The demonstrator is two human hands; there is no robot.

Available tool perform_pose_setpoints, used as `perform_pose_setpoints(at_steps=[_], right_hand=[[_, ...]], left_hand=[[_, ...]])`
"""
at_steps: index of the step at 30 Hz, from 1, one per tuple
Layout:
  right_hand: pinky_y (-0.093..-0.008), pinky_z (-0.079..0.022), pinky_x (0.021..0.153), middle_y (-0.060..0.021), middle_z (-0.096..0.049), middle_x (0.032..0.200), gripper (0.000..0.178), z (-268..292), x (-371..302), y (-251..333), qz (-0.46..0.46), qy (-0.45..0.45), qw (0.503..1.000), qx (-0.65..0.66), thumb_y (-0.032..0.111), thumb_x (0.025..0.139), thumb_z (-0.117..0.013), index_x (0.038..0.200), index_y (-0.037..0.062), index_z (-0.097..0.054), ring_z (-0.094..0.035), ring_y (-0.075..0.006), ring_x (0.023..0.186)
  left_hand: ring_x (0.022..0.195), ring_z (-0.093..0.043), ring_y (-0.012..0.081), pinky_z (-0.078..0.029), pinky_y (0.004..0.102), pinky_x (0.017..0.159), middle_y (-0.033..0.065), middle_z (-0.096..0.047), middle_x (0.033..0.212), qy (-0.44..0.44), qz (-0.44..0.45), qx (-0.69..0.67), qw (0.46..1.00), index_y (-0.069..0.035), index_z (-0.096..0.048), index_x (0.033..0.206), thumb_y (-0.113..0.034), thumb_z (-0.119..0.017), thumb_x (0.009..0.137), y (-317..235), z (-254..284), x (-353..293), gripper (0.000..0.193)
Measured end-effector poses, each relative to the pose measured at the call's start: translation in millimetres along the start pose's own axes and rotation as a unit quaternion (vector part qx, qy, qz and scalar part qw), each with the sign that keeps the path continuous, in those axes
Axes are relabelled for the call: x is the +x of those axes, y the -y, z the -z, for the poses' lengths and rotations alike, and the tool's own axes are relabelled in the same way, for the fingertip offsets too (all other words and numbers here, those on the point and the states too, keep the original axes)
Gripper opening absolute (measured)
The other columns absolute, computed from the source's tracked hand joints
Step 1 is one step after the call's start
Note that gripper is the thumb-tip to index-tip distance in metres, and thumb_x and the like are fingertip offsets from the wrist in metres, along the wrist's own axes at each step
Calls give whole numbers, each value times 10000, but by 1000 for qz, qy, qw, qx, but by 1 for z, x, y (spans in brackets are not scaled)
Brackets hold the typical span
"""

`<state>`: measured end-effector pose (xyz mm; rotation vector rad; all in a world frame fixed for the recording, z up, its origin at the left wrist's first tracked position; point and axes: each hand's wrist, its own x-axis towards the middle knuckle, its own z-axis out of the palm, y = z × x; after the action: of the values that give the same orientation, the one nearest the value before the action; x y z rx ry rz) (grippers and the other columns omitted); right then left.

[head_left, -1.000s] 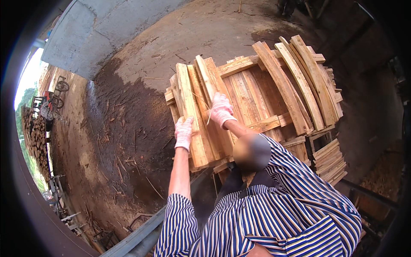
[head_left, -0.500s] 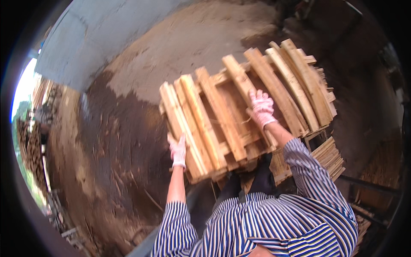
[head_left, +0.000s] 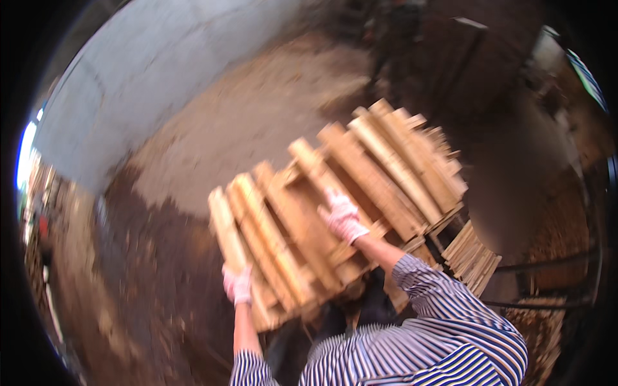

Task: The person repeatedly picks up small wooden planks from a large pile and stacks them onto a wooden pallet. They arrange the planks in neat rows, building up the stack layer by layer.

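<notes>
A slatted wooden pallet (head_left: 291,233), made of pale, rough boards with gaps between them, spreads out in front of my legs. My left hand (head_left: 238,285), in a pinkish-white glove, grips the outer edge of its leftmost board (head_left: 226,225); some fingers are hidden by the wood. Across a middle board (head_left: 313,165) lies my gloved right hand (head_left: 343,217), fingers stretched forward and thumb out to the side. More boards (head_left: 399,161) sit close together at the pallet's right end. Motion smears the fine detail.
Below the pallet's right end is a stack of narrow wood strips (head_left: 472,257). Dark metal bars (head_left: 547,260) run farther right. A grey wall (head_left: 161,71) rises at the far left, with pale dirt (head_left: 244,116) before it. A blurred person (head_left: 393,38) stands at the back.
The pallet and both hands now appear lower and farther left as the view swings. Each hand stays on the same board. More of the back right area has come into view.
</notes>
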<state>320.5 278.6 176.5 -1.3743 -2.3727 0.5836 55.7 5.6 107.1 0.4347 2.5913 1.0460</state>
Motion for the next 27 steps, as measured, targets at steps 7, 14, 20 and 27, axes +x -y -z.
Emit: perform_pose_setpoints(at_steps=[7,14,20,27], right_hand=[[-478,-388,1109,-238,-325,1565,875,-93,-32,126,-10,180,966,187,401,863,-673,1562,72,-262,-455,-409,1328],[-552,-509,896,-289,-422,1443,724,-131,-47,155,-44,213,962,165,246,912,-548,1576,168,-271,-611,-390,1077],[-574,-540,916,-247,-441,1444,765,-48,-45,175,-145,283,938,139,195,932,-571,1598,274,-204,-585,-427,1182],[-544,-531,928,-261,-326,1542,720,-101,-56,202,-67,234,958,153,267,945,-545,1591,233,-229,-539,-438,1241]], left_hand=[[904,-694,347,-545,461,817,185,-707,967,8,90,204,975,-79,-497,1250,-401,-859,686,-42,1,4,743],[875,-691,345,-553,458,739,179,-694,976,-16,-48,122,991,-42,-463,1309,-483,-847,706,-21,-20,4,840],[836,-708,391,-567,505,662,191,-701,980,-20,11,218,976,-31,-404,1321,-599,-837,688,-12,-13,2,955],[957,-654,325,-551,445,765,159,-649,1121,-12,-57,119,991,-85,-350,1430,-463,-687,847,-15,-5,40,772]])
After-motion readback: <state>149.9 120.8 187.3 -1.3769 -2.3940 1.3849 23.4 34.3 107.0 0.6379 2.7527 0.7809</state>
